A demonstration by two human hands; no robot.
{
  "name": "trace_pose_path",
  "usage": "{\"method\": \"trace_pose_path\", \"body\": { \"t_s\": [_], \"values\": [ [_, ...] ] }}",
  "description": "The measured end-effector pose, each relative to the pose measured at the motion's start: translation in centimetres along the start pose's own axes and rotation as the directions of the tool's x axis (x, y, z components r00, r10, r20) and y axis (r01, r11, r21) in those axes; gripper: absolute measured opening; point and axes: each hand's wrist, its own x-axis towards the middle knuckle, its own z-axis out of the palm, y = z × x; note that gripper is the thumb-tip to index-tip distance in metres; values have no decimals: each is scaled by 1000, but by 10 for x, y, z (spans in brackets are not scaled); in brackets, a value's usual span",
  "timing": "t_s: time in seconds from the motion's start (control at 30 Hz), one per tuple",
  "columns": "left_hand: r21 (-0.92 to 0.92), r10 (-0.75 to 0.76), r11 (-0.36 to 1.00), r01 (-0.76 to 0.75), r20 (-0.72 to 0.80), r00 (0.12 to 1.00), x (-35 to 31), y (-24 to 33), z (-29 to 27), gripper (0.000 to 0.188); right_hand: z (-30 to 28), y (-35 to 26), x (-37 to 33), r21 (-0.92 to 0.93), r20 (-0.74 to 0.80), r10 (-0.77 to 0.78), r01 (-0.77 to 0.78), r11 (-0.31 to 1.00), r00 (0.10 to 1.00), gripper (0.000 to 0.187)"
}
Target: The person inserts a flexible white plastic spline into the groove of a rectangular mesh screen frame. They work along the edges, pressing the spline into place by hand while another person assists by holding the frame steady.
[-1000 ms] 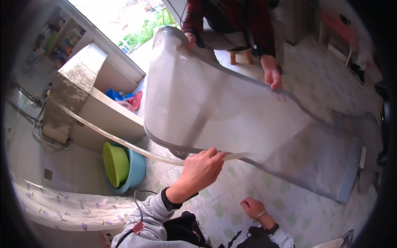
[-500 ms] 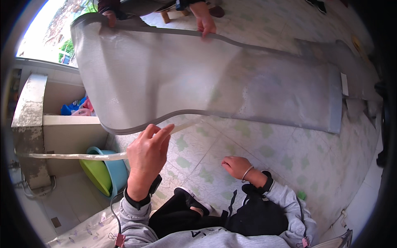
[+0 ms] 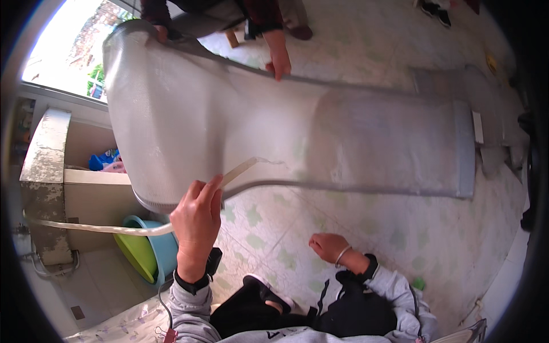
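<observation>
My left hand (image 3: 197, 220) is closed round a pale, translucent hose (image 3: 128, 230). A clear stream of water (image 3: 246, 166) arcs from its end across the near part of a long grey mesh sheet (image 3: 263, 126) with a dark edging. The sheet spreads across the space in front of me, its left part bulging upward. My right hand (image 3: 330, 248) hangs over my right knee, apart from the sheet, fingers curled with nothing visible in them. On the far side, another person's hand (image 3: 278, 61) grips the sheet's edge; that person's other hand (image 3: 162, 33) holds its far left corner.
At the left stands a worn ledge (image 3: 46, 160) with blue and pink items (image 3: 107, 162) in its recess. Below it lean a light-blue basin (image 3: 164, 251) and a green basin (image 3: 136, 255). Patterned tiles (image 3: 274, 228) cover the floor. More grey mesh (image 3: 452, 83) lies at the far right.
The sheet's near edge and the other person's gripping hand have come closer to me. My left hand has shifted slightly left and down, and its water stream now shows over the mesh.
</observation>
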Motion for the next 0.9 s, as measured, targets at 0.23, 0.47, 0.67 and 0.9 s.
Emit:
{"method": "trace_pose_path", "body": {
  "t_s": [0.23,0.47,0.67,0.9],
  "values": [
    [12,-60,998,63,-129,990,4,-9,-11,23,-6,-4,3,25,13,-6,6,1000,1000,22],
    [45,-78,996,81,-58,995,0,-8,-12,26,-1,1,4,1,39,-4,4,1000,999,21],
    [0,-98,995,98,-71,993,-1,-10,-20,25,-2,3,8,-24,31,-63,64,998,998,21],
    [-110,16,994,8,215,976,-17,11,-22,25,-28,-39,23,489,134,-19,-49,871,991,20]
  ]
}}
